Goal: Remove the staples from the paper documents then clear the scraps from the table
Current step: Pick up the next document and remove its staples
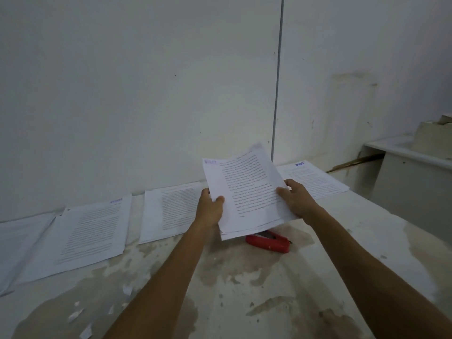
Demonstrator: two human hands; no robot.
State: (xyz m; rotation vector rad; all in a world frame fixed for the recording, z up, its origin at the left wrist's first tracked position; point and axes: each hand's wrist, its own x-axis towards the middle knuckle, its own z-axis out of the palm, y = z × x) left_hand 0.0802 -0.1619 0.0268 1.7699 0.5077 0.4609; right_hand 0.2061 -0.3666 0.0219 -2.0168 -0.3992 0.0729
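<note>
Head view, contents by size: white wall [146,81] behind, with a vertical seam; pale stained counter [244,277] running along it. Printed documents lie flat in a row at the counter's far edge against the wall: one partly cut off at the far left [19,243], one beside it with a blue logo [95,231], one toward the middle [168,211], one at the far right corner [315,179]. Sheaf of printed pages [247,192], held up above the counter's middle, tilted, pages fanned slightly apart at the top. Left hand [210,209] grips the sheaf's left edge, thumb on the front, fingers curled behind. Right hand [296,199] grips the right edge, thumb pressed on the printed face. Red staple remover [269,243] lies on the counter just below the sheaf, its upper end hidden by the pages. Small white paper scraps [80,314] are scattered near the counter's near left edge. Pale cabinet [413,177] stands off the counter's right end.
</note>
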